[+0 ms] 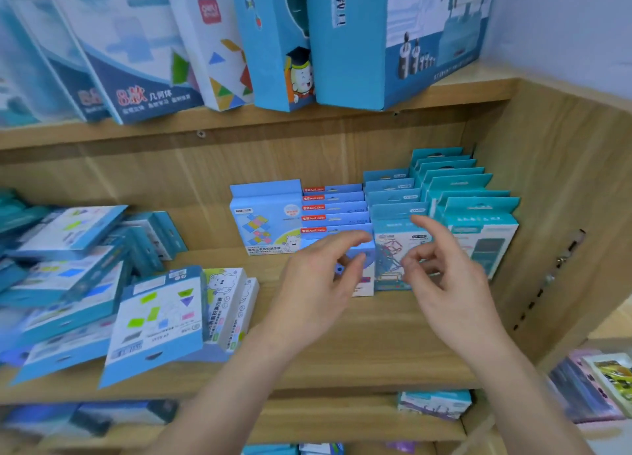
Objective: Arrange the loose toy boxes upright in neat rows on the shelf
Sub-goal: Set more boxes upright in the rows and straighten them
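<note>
Left hand (318, 276), right hand (441, 266): fingers loosely curled

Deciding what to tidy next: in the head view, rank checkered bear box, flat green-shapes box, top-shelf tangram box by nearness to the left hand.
1. Checkered bear box, upright, just left of the left hand.
2. Green-shapes box, lying flat, farther left.
3. Tangram box, shelf above.

Probably a shop — wooden shelves (342, 335), rows of packaged toy boxes (478, 222)
</note>
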`<state>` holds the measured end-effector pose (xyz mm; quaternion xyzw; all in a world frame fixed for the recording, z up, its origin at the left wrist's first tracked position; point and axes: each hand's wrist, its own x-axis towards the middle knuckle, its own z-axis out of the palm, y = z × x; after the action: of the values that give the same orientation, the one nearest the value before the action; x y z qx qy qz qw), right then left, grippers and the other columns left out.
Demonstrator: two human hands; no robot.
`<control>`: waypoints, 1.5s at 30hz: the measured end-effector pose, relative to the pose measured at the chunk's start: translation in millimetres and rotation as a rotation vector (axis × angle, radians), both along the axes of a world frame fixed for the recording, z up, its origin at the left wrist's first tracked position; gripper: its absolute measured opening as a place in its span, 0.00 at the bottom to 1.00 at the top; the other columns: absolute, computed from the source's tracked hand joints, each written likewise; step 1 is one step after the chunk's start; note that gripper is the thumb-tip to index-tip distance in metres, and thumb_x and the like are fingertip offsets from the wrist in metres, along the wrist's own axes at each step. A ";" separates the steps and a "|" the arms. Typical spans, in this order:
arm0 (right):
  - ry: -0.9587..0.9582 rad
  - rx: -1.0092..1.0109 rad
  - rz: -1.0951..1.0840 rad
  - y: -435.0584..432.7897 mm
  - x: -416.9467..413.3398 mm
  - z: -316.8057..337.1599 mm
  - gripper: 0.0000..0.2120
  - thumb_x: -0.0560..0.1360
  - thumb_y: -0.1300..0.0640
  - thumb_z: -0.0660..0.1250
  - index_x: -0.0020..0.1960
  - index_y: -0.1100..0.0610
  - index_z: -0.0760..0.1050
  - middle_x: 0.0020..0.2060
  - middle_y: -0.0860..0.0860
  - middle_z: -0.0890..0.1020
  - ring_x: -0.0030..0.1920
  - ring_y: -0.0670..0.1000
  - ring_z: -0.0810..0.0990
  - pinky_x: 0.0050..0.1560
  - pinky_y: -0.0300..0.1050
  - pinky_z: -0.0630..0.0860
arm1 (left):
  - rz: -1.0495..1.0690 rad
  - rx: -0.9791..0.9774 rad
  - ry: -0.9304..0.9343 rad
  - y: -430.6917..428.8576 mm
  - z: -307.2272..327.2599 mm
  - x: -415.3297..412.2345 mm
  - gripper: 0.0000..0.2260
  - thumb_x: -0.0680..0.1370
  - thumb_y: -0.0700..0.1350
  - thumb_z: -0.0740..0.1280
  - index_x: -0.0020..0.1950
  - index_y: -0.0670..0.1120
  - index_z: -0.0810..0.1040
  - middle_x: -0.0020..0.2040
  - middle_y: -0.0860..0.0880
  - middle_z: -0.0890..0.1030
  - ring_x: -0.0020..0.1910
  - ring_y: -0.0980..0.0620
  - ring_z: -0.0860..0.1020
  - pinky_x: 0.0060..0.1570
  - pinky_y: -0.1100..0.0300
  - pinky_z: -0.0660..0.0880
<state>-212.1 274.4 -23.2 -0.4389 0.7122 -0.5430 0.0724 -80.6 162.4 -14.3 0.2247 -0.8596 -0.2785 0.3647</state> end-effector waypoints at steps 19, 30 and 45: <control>-0.237 0.160 0.512 -130.0 184.2 -32.7 0.15 0.74 0.58 0.69 0.55 0.42 0.76 0.53 0.43 0.81 0.53 0.40 0.79 0.53 0.34 0.74 | 0.216 -0.331 -0.643 -92.9 -45.5 252.6 0.33 0.62 0.42 0.75 0.65 0.53 0.72 0.64 0.52 0.78 0.61 0.49 0.78 0.43 0.53 0.81; -0.347 0.014 0.366 -167.7 211.4 -5.6 0.30 0.62 0.44 0.73 0.62 0.34 0.69 0.58 0.42 0.78 0.55 0.49 0.80 0.53 0.49 0.79 | 0.185 0.748 0.217 -148.6 36.3 268.8 0.15 0.78 0.51 0.61 0.44 0.41 0.79 0.34 0.44 0.83 0.31 0.49 0.82 0.27 0.58 0.77; -0.422 -0.081 0.157 -169.1 226.1 -15.6 0.17 0.70 0.61 0.73 0.52 0.43 0.77 0.43 0.40 0.84 0.47 0.54 0.83 0.49 0.52 0.81 | 0.055 0.884 0.230 -170.4 34.1 273.6 0.15 0.70 0.36 0.72 0.55 0.42 0.76 0.44 0.45 0.85 0.41 0.45 0.84 0.34 0.56 0.81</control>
<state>14.0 105.3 -38.8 -0.3724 0.6227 -0.6434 0.2441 193.0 -8.0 19.8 0.3493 -0.6058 -0.6321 0.3340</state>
